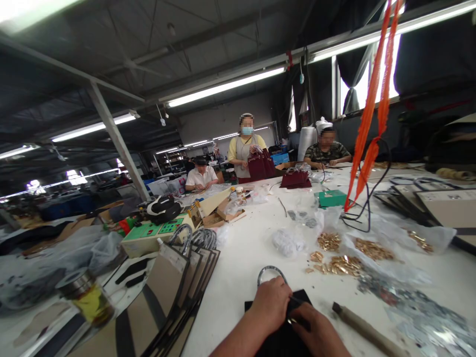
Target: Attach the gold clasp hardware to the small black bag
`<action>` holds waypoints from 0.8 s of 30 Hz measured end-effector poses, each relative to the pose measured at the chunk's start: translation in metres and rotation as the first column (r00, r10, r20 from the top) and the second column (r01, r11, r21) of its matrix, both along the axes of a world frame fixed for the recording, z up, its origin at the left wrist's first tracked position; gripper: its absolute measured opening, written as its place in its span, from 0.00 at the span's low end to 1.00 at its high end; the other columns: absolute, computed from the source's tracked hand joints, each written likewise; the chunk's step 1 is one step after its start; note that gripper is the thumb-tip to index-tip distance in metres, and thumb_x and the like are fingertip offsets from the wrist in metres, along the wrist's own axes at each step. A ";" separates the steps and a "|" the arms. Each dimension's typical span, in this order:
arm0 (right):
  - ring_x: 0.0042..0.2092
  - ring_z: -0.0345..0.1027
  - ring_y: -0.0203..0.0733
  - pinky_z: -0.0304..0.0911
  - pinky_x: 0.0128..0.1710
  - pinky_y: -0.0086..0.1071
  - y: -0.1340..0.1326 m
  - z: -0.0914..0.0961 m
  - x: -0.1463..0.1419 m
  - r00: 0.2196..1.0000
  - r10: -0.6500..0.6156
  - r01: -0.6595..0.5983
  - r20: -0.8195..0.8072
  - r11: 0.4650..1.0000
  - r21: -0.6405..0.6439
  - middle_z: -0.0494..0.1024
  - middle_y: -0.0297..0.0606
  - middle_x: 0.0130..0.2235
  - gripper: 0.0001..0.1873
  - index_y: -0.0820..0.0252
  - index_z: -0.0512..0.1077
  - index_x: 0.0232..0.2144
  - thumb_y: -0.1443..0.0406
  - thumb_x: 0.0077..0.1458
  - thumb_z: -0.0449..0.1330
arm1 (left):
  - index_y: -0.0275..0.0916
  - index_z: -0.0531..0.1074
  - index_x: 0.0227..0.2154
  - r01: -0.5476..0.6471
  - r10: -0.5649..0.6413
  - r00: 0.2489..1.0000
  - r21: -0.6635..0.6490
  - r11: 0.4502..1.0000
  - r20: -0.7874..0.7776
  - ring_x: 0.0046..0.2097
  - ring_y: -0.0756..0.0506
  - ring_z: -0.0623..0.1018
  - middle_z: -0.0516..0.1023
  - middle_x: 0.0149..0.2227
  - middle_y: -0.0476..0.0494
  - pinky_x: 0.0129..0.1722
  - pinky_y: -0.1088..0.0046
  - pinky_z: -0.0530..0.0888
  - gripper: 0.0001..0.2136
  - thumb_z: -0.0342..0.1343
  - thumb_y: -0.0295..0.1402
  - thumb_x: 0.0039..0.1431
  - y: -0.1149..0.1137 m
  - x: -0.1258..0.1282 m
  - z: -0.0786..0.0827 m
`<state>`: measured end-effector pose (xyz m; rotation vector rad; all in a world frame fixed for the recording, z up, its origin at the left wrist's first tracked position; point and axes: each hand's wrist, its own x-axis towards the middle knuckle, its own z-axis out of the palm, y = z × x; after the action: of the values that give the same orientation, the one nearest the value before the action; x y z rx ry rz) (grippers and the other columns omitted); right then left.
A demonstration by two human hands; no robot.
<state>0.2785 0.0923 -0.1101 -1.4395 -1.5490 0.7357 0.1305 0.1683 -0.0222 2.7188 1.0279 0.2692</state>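
Observation:
A black bag panel [284, 342] lies on the white table at the front, with a looped handle [272, 269] rising beyond its far edge. Over the panel's upper part, my left hand [272, 301] is closed with curled fingers, near the base of the handle; what they grip is hidden. My right hand [314, 325] is just to the right, its fingers bent inward over the panel. At those fingertips glints a small gold metal fitting [292, 321], partly covered. To the right lies a tool with a pale handle [364, 329].
Gold fittings [340, 265] and flat silver metal pieces [427, 312] spread at right. Stacked beige-and-black panels [159, 297] and a jar of yellow liquid [87, 300] stand left. Orange strips [372, 109] hang down at right. Beyond the table, a person [247, 151] holds dark red bags; two others sit.

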 end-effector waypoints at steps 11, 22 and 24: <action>0.42 0.80 0.54 0.72 0.44 0.39 0.018 0.022 -0.001 0.978 -0.078 0.067 -0.192 0.996 -0.065 0.85 0.43 0.39 0.14 0.58 0.78 0.37 0.59 0.55 0.56 | 0.41 0.73 0.55 -0.151 0.183 0.950 -0.139 0.979 0.253 0.49 0.47 0.80 0.81 0.51 0.45 0.53 0.72 0.75 0.16 0.51 0.32 0.67 0.004 0.024 -0.013; 0.32 0.76 0.43 0.68 0.33 0.32 0.025 0.024 0.055 0.974 -0.194 0.158 -0.114 0.951 -0.265 0.81 0.35 0.28 0.15 0.59 0.78 0.38 0.54 0.56 0.62 | 0.37 0.78 0.42 -0.191 0.197 0.979 -0.099 0.977 0.058 0.54 0.33 0.73 0.77 0.45 0.34 0.56 0.56 0.70 0.15 0.63 0.43 0.58 0.007 0.009 -0.037; 0.32 0.76 0.42 0.67 0.32 0.31 0.024 0.025 0.057 0.978 -0.189 0.158 -0.091 0.950 -0.269 0.81 0.35 0.28 0.15 0.59 0.78 0.38 0.54 0.57 0.62 | 0.37 0.79 0.42 -0.206 0.210 0.977 -0.110 0.972 0.027 0.53 0.32 0.73 0.77 0.46 0.34 0.55 0.56 0.70 0.17 0.65 0.45 0.56 0.011 0.014 -0.036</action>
<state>0.3353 0.1164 -0.0848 -1.6705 -1.2518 0.9251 0.1449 0.1798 -0.0582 2.5030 1.2796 0.2915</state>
